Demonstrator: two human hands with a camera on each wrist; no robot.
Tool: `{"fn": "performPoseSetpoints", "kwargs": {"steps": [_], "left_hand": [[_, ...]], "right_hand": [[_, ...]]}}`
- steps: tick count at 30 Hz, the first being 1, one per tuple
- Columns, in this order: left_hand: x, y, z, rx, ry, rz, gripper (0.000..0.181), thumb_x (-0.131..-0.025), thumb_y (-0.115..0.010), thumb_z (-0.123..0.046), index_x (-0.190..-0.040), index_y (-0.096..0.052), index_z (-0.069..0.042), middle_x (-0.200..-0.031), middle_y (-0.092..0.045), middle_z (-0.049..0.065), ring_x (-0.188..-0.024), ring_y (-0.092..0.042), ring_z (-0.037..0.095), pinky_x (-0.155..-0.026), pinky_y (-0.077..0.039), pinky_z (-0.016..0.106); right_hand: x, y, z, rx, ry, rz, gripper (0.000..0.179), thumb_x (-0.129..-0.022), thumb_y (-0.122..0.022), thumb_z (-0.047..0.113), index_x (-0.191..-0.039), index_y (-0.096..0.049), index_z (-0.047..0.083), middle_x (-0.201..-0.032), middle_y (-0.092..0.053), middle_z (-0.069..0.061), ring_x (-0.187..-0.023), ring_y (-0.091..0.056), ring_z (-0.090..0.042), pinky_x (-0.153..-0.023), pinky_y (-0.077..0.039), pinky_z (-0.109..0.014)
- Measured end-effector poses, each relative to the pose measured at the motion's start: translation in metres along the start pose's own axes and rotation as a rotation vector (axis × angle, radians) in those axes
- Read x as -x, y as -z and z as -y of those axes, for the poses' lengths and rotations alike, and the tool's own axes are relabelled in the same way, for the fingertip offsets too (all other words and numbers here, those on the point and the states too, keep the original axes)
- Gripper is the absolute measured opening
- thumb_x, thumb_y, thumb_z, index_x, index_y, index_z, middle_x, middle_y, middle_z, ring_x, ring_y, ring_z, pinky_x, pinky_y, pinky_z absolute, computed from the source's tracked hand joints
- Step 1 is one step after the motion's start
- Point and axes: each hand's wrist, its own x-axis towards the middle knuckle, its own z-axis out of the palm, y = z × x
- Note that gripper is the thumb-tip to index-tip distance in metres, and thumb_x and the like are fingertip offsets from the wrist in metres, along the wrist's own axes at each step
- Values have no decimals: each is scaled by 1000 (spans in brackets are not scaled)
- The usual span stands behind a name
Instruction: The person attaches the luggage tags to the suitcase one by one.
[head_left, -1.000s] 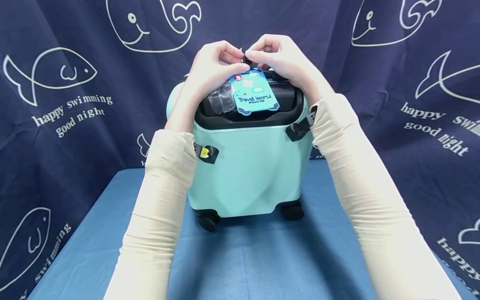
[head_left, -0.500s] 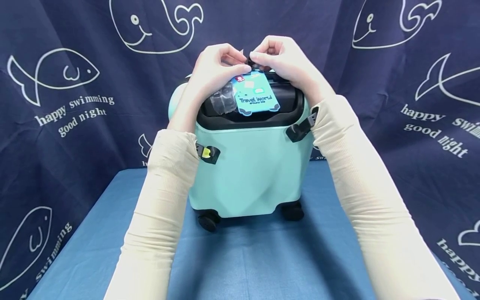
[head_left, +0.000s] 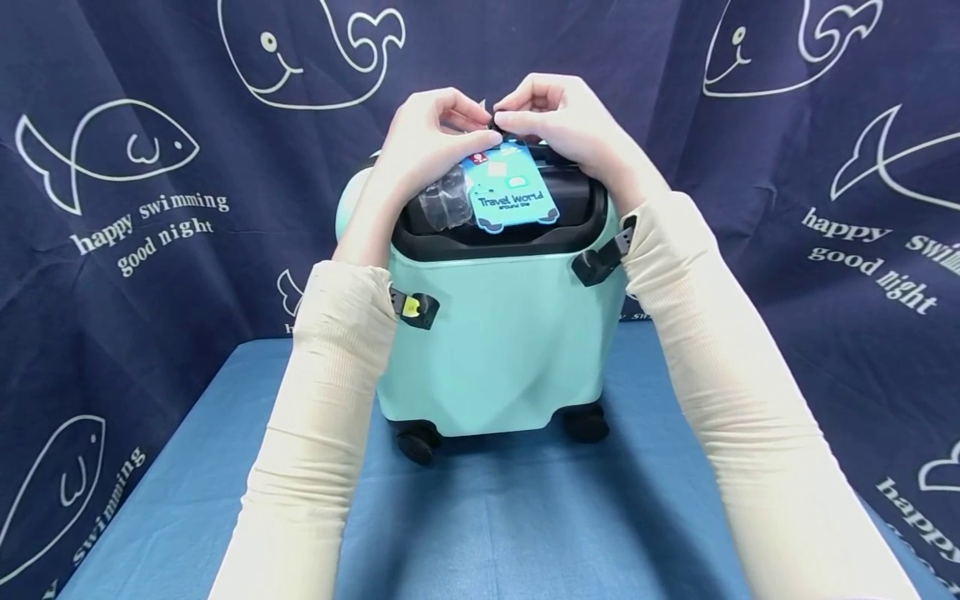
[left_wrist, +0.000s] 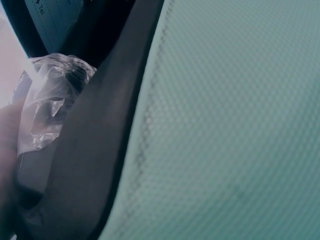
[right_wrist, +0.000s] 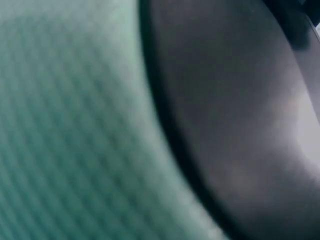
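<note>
A mint-green suitcase [head_left: 502, 342] stands upright on its black wheels, with a black recessed panel [head_left: 495, 242] on top. Over that panel hangs a light-blue luggage tag [head_left: 513, 193] printed "Travel World". My left hand [head_left: 427, 137] and right hand [head_left: 570, 121] meet above the tag, each pinching its small black strap [head_left: 495, 127] between thumb and fingers. The fingertips largely cover the strap. Crinkled clear plastic wrap [head_left: 447, 202] lies left of the tag; the left wrist view also shows this wrap [left_wrist: 47, 105] beside the tag's lined back [left_wrist: 59, 22].
The suitcase rests on a table with a blue cloth [head_left: 495, 517]. Behind and to both sides hangs a navy curtain [head_left: 150, 308] with white whale and fish drawings. The right wrist view holds only the textured green shell [right_wrist: 65, 130] and black trim [right_wrist: 225, 110], blurred.
Both hands stay at the strap. The right fingertips have shifted slightly, closing in toward the left ones over the last half second. Tag and suitcase look the same.
</note>
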Motion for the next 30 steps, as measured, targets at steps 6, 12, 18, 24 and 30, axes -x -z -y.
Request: {"fn": "performPoseSetpoints", "kwargs": {"steps": [6,12,18,24,30], "left_hand": [[0,-1,0,8,-8,7,29,-70,-72,-32,-93,-64,-16,-88,-66,-4,-80,-60,5,-77,-40,16],[1,-1,-1,5,-23,10,27,-71,-71,-31,-93,-64,-15,-89,-66,-3,-80,-60,4,-77,-41,17],[2,1,-1,-1,-31,15,27,-72,-70,-30,-93,-64,-14,-90,-66,-2,-81,-60,5,-78,-42,17],[1,1,0,19,-4,10,29,-72,-70,-29,-94,-63,-12,-91,-66,-1,-81,-61,6,-79,-44,18],[0,0,0,20,2,-9,28,-74,-69,-28,-95,-62,-11,-93,-66,1,-83,-61,7,-78,-45,18]], "right_hand": [[-2,0,-3,-50,17,-16,9,-76,-67,12,-83,-64,7,-73,-64,1,-64,-54,-10,-62,-40,-20],[-3,0,-4,-81,31,-33,8,-75,-67,9,-81,-63,4,-69,-64,2,-62,-54,-9,-62,-42,-20],[-2,0,-2,-81,36,-41,7,-75,-68,9,-78,-64,5,-70,-65,2,-61,-55,-8,-61,-43,-19],[-1,-1,2,1,-36,-40,20,-74,-69,21,-89,-65,9,-75,-64,3,-69,-54,-11,-65,-41,-22],[0,1,7,208,-178,-40,34,-75,-64,43,-93,-66,14,-75,-60,6,-75,-49,-11,-68,-35,-22]]}}
